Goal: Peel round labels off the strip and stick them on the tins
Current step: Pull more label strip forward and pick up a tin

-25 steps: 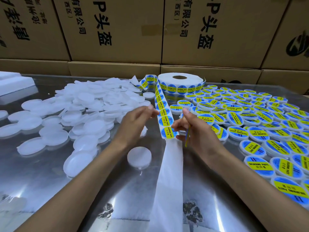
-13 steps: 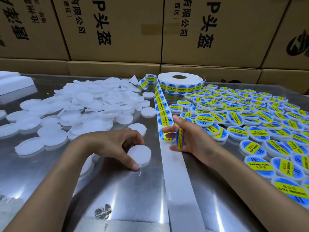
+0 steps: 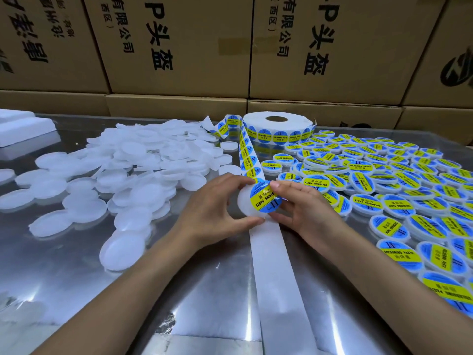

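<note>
My left hand (image 3: 215,208) grips a white round tin (image 3: 246,204), tilted up above the strip at the table's middle. My right hand (image 3: 299,208) pinches a blue and yellow round label (image 3: 266,197) that lies partly on the tin's right side. The label strip (image 3: 249,160) runs from the roll (image 3: 279,130) at the back toward me. Its bare white backing (image 3: 273,272) lies below my hands.
A heap of unlabelled white tins (image 3: 128,170) covers the left of the shiny metal table (image 3: 179,290). Labelled tins (image 3: 384,185) fill the right side. Cardboard boxes (image 3: 179,47) wall off the back. A white foam block (image 3: 23,126) sits far left.
My left hand picked a white tin off the table and brought it up to the strip. My right hand carried the peeled label over onto that tin.
</note>
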